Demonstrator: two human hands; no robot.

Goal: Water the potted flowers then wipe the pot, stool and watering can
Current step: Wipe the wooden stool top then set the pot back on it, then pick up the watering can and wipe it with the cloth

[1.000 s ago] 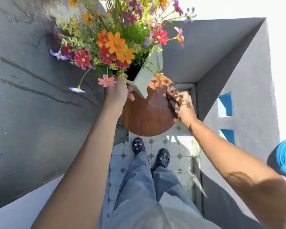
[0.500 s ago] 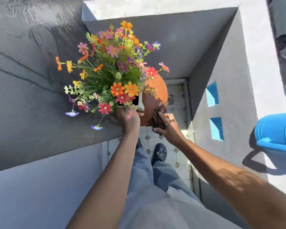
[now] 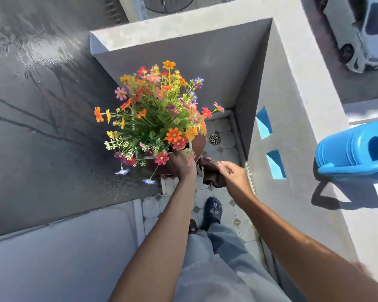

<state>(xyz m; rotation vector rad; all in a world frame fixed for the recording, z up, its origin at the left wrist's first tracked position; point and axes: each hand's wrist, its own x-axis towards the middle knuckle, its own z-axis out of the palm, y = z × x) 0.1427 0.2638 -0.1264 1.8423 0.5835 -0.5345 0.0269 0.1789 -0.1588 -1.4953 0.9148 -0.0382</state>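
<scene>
A bushy bunch of orange, red, pink, yellow and purple flowers rises from a pale pot, of which only a sliver of white rim shows under the blooms. The pot sits over a round, reddish-brown wooden stool top, in the corner of a narrow tiled floor between grey walls. The person's left hand is pressed up against the near side of the pot, fingers curled around it beneath the lowest flowers; the leaves hide the fingertips, so how firmly it grips is hard to say. Just beside it, the right hand is closed around a dark brown bunched cloth, which hangs at the stool's near edge and seems to touch it. A round metal floor drain lies in the tiles just past the stool. Below the arms are grey trousers and a dark clog. Well off to the right, a bright blue plastic watering can stands on the sunlit top of the pale parapet wall, casting a hard shadow.
</scene>
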